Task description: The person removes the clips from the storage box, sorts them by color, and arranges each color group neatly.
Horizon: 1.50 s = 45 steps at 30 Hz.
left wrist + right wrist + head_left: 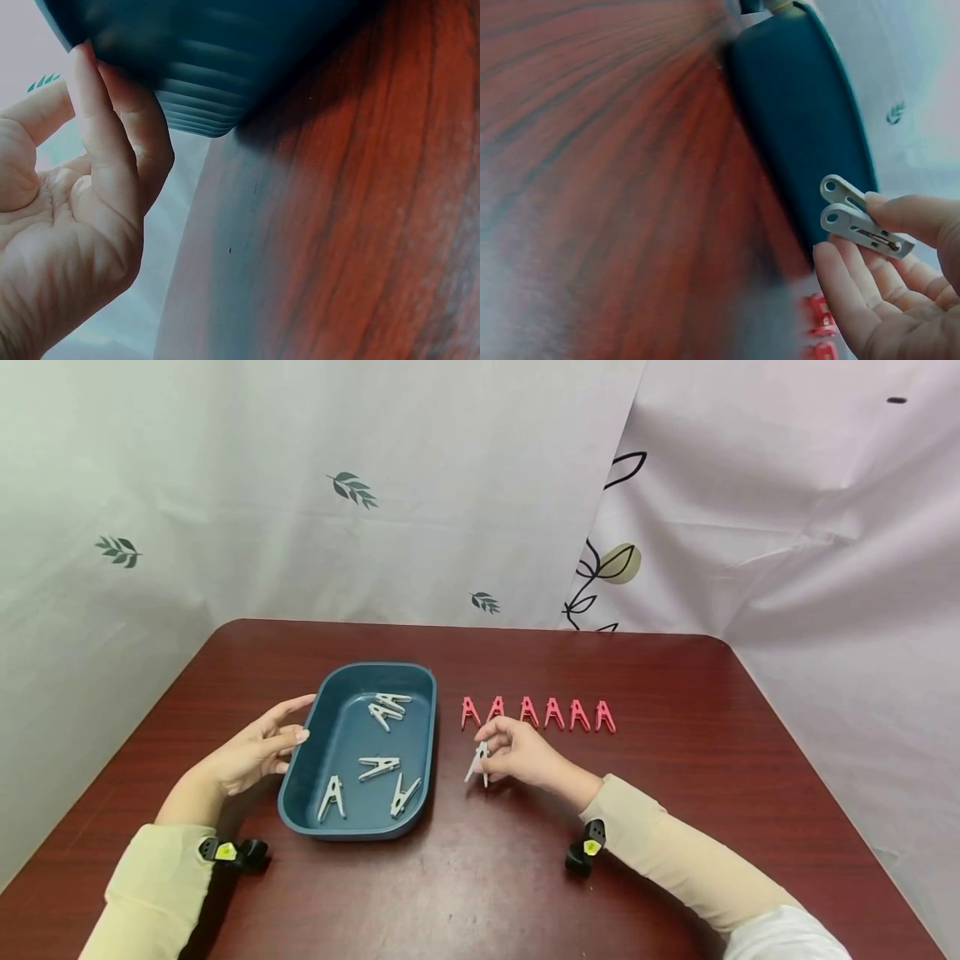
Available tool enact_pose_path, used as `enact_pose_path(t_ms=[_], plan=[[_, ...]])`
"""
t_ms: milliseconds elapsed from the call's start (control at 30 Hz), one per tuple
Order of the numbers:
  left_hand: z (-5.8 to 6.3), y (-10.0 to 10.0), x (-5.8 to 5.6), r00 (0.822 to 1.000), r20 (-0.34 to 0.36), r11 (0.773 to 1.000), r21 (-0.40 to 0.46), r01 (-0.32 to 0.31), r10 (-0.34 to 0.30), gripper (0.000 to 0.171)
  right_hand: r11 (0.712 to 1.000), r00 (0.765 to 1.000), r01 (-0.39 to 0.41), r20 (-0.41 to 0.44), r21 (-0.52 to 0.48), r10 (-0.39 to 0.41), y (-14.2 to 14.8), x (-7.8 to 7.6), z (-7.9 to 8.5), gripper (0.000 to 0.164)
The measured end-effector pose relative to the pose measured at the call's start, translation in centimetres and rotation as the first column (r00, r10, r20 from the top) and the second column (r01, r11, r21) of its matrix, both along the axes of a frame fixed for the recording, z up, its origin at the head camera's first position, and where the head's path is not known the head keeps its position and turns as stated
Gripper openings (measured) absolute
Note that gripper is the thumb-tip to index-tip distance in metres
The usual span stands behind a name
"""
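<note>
My right hand pinches a white clothespin between thumb and fingers, to the right of a blue bin. Seen from the right wrist, the clothespin has its two holed ends pointing away from the palm. On the bin's left side, my left hand rests its fingertips against the outer wall near the rim. From the left wrist, fingers touch the bin's ribbed wall. Several white clothespins lie scattered in the bin, among them one near its front left corner.
Several red clothespins stand in a row behind my right hand, from a leftmost one to a rightmost one. Everything sits on a dark red wooden table. A pale printed curtain hangs behind the table's back edge.
</note>
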<state>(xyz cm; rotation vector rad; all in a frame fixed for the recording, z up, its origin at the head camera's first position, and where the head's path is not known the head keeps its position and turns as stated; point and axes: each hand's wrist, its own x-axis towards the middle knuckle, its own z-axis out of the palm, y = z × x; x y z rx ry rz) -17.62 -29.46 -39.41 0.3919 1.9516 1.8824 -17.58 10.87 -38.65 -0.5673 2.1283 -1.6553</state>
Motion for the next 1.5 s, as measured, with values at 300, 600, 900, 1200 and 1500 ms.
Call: enact_pose_path(t_ms=[300, 600, 900, 1200, 1500], plan=[[-0.1, 0.0, 0.0, 1.0, 0.007, 1.0, 0.022, 0.016, -0.016, 0.054, 0.995, 0.999, -0.017, -0.028, 0.094, 0.02, -0.5, 0.5, -1.1, 0.029], [-0.3, 0.1, 0.2, 0.999, 0.008, 0.997, 0.063, 0.036, -0.037, 0.053, 0.972, 0.992, 0.013, -0.126, 0.236, 0.017, -1.0, 1.0, -1.5, 0.027], [-0.3, 0.0, 0.1, 0.999, -0.016, 0.996, 0.079, 0.039, -0.038, 0.053, 0.947, 0.967, 0.019, -0.247, 0.321, 0.065, -0.9, 0.9, -1.1, 0.028], [-0.4, -0.1, 0.0, 0.999, -0.02, 0.992, 0.118, 0.048, -0.046, 0.054, 0.928, 0.955, 0.017, -0.281, 0.373, 0.096, -0.9, 1.0, -0.5, 0.029], [-0.8, -0.1, 0.0, 0.998, -0.02, 0.985, 0.157, 0.067, -0.065, 0.055, 0.9, 0.928, -0.033, -0.321, 0.435, 0.19, -1.1, 0.9, -0.9, 0.037]])
